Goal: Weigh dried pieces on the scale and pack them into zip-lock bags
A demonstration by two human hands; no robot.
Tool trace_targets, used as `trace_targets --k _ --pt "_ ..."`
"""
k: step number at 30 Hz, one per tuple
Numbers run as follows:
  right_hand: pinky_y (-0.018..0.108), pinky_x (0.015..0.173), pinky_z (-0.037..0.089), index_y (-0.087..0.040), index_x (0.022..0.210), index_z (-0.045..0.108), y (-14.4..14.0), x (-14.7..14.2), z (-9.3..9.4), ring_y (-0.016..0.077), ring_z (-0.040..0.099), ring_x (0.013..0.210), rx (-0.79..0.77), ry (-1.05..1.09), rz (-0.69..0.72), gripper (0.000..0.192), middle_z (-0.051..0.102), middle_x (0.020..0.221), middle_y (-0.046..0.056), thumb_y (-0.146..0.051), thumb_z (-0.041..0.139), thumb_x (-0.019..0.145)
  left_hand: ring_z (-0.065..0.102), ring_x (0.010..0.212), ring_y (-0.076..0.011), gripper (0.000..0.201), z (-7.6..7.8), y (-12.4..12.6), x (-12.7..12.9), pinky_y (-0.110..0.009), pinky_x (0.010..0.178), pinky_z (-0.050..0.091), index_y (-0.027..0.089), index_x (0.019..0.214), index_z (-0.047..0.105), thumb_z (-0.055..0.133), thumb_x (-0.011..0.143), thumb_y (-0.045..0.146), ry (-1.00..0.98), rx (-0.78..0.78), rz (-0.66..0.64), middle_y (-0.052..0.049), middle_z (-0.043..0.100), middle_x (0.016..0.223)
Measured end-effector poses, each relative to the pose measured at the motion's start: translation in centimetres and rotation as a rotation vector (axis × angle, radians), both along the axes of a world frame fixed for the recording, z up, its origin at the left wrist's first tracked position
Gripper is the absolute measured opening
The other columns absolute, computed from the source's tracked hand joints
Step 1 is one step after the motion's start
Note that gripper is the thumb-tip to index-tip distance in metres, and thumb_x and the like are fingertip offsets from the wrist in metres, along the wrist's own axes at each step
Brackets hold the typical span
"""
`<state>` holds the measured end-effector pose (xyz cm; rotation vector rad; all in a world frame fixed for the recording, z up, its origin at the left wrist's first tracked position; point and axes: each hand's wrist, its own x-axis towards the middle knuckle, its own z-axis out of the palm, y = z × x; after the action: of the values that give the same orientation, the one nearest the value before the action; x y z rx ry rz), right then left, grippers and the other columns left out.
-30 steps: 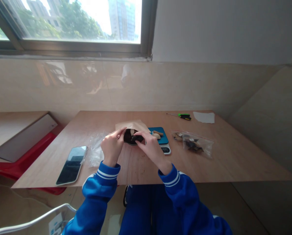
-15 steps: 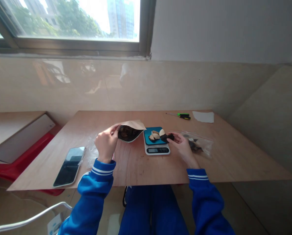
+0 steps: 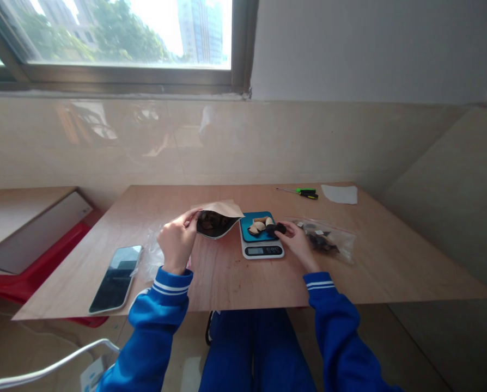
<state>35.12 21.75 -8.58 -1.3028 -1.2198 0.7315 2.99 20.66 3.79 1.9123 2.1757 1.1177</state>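
My left hand (image 3: pixel 178 239) is closed on the left edge of a brown paper pouch (image 3: pixel 227 208), whose mouth gapes toward me and shows dark pieces inside. Right of the pouch stands a small white kitchen scale (image 3: pixel 243 253) with a blue platform. Several pale and dark dried pieces (image 3: pixel 257 226), like mushroom slices, lie on that platform. With fingers pinched, my right hand (image 3: pixel 294 239) holds a black dried piece (image 3: pixel 277 228) at the platform's right side. Whether this piece rests on the scale I cannot tell.
A clear zip bag (image 3: pixel 344 247) with dark pieces lies right of the scale. Behind are two screwdrivers (image 3: pixel 306 193) and a white paper (image 3: pixel 339 194). At left lie a phone (image 3: pixel 115 280) and crumpled clear plastic (image 3: pixel 150 253). A red stool (image 3: pixel 35 272) stands beyond the table's left edge.
My right hand has moved slightly left with the black piece, further over the scale. Pieces on the platform have shifted a little. My left hand and the pouch stay nearly still.
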Motion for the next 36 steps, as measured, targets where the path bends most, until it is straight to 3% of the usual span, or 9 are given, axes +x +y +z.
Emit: trace_targets --k 7,12,16,19,23,26,31,34,36 --pt "0.042 0.083 0.055 -0.017 0.100 0.067 -0.6 0.3 -0.6 0.0239 0.068 0.090 0.045 -0.073 -0.017 0.040 0.072 0.102 0.011 -0.042 0.074 0.069 0.070 0.081 -0.0244 0.030 -0.2 0.1 0.0 -0.029 0.061 0.038 0.035 0.107 0.073 0.055 0.088 0.049 -0.009 0.010 0.006 -0.004 0.077 0.087" --pt "0.038 0.072 0.055 -0.017 0.102 0.069 -0.9 -0.1 -0.3 0.0232 0.064 0.087 0.073 -0.296 -0.066 0.037 0.066 0.108 0.012 -0.043 0.067 0.075 0.070 0.081 -0.0249 0.029 -0.2 0.0 0.1 -0.029 0.060 0.037 0.036 0.106 0.074 0.055 0.087 0.049 -0.018 0.002 0.010 -0.003 0.077 0.086" --pt "0.038 0.073 0.053 -0.017 0.104 0.071 -0.3 -1.0 1.4 0.0220 0.060 0.084 0.129 -0.404 -0.194 0.039 0.059 0.105 0.012 -0.045 0.064 0.078 0.069 0.080 -0.0246 0.030 -0.3 0.0 0.1 -0.029 0.060 0.037 0.036 0.106 0.074 0.055 0.088 0.049 -0.023 0.005 0.007 -0.003 0.077 0.085" --pt "0.037 0.081 0.051 -0.017 0.106 0.071 1.3 -2.8 3.5 0.0222 0.059 0.089 0.142 -0.501 -0.146 0.036 0.058 0.103 0.011 -0.042 0.064 0.080 0.069 0.080 -0.0243 0.030 -0.3 0.1 0.1 -0.029 0.060 0.037 0.035 0.106 0.074 0.055 0.087 0.049 -0.024 0.005 0.010 -0.003 0.077 0.085" --pt "0.037 0.094 0.042 -0.019 0.101 0.073 4.7 -6.1 5.9 0.0259 0.054 0.107 -0.054 -0.880 -0.059 0.026 0.060 0.108 0.012 -0.035 0.063 0.083 0.069 0.079 -0.0238 0.031 -0.4 0.0 0.1 -0.029 0.059 0.037 0.035 0.107 0.074 0.054 0.088 0.049 -0.014 0.006 0.018 -0.004 0.077 0.086" --pt "0.042 0.096 0.037 -0.017 0.093 0.074 6.9 -7.8 6.5 0.0299 0.051 0.111 -0.218 -1.058 -0.031 0.021 0.063 0.109 0.015 -0.030 0.060 0.085 0.069 0.079 -0.0236 0.031 -0.4 0.0 0.1 -0.028 0.059 0.037 0.034 0.108 0.073 0.054 0.088 0.049 -0.006 0.005 0.015 -0.004 0.077 0.086" --pt "0.046 0.098 0.034 -0.013 0.102 0.072 7.5 -7.4 7.1 0.0336 0.048 0.117 -0.235 -1.073 -0.050 0.025 0.061 0.118 0.020 -0.026 0.057 0.087 0.069 0.080 -0.0239 0.030 -0.5 0.0 0.1 -0.028 0.060 0.037 0.035 0.107 0.074 0.054 0.088 0.049 -0.010 0.004 0.015 -0.004 0.077 0.086" --pt "0.042 0.098 0.037 -0.014 0.107 0.070 5.6 -6.2 7.9 0.0296 0.052 0.114 -0.199 -1.035 -0.027 0.028 0.064 0.115 0.017 -0.029 0.052 0.092 0.069 0.081 -0.0242 0.029 -0.7 0.0 0.0 -0.028 0.060 0.037 0.036 0.107 0.073 0.055 0.088 0.048 -0.023 0.016 0.021 -0.003 0.077 0.087" --pt "0.038 0.097 0.039 -0.017 0.105 0.070 3.4 -5.9 8.5 0.0249 0.055 0.110 -0.097 -0.906 0.038 0.026 0.066 0.110 0.012 -0.028 0.049 0.093 0.069 0.080 -0.0243 0.029 -0.8 0.1 0.0 -0.028 0.060 0.037 0.036 0.106 0.074 0.056 0.087 0.049 -0.026 0.018 0.028 -0.003 0.077 0.086"
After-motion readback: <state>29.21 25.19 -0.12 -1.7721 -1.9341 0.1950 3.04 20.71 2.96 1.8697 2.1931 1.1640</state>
